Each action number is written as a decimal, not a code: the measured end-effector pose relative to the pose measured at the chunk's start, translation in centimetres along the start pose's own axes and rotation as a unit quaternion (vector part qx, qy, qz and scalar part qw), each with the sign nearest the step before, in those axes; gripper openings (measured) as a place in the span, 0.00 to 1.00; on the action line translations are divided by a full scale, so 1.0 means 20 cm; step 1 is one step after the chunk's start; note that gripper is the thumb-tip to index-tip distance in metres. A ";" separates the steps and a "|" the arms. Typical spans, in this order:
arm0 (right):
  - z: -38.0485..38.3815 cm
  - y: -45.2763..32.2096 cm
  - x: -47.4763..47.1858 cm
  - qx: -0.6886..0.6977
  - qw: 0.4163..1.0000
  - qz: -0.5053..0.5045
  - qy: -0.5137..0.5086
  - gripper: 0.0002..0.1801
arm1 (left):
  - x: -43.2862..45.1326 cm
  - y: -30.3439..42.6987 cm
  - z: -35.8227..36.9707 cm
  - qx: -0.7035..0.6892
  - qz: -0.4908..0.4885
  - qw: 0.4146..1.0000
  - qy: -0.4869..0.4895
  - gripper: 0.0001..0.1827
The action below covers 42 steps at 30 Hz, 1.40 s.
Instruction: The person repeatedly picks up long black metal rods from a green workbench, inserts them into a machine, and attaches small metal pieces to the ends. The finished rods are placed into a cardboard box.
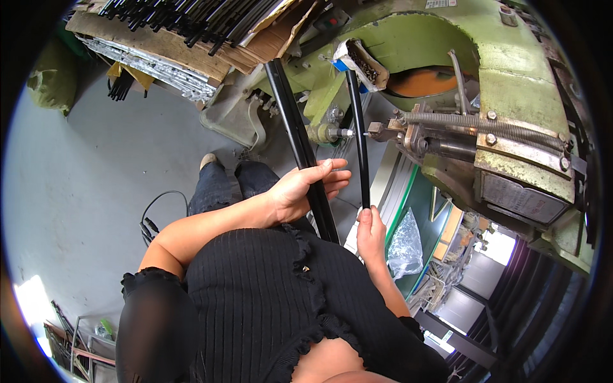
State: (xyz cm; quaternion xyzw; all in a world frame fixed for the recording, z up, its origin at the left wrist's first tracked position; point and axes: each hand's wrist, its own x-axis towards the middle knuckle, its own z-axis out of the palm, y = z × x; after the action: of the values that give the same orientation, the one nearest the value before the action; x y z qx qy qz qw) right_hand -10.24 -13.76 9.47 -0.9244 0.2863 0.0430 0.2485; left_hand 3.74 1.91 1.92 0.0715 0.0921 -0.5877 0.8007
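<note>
Two or so black metal tubes (287, 110) slant past my left side of the machine, reaching down against my shirt. My left hand (304, 189) is around them, thumb across the top and fingers stretched out beyond. With my right hand (371, 234) I grip the lower end of a single black tube (360, 158). This tube passes between a pale metal tip (342, 133) and the steel tool head (378, 131) of a green C-frame machine (517, 76). A thin pin shows at the tube's right side; whether it enters the tube I cannot tell. The tube's far end meets an open carton of small metal parts (366, 67).
Many black tubes (191, 19) lie on cardboard at the upper left, above wrapped metal pieces (153, 62). A coil spring (483, 127) runs along the machine arm. Right of my hand, a clear plastic bag (406, 246) rests on a green surface. A cable (163, 194) lies on the floor.
</note>
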 end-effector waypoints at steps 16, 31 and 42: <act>-0.03 -0.20 0.09 0.092 0.968 0.073 -0.223 0.21 | -0.01 0.03 -0.02 -0.032 0.053 0.997 0.054 0.16; 0.07 -0.26 1.74 -0.319 0.932 -0.174 0.006 0.11 | -0.03 -0.06 -0.15 -0.117 0.093 0.979 0.141 0.18; 0.01 -0.23 0.65 0.445 0.880 -0.148 -0.077 0.09 | 0.04 -0.08 -0.11 -0.118 0.104 0.979 0.132 0.18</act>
State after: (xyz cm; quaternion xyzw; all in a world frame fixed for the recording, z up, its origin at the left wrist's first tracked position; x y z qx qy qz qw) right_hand 3.06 -16.92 8.43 -0.7420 0.1154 -0.0553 0.6581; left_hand 2.20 1.21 -0.32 0.0623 0.2576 -0.4715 0.8411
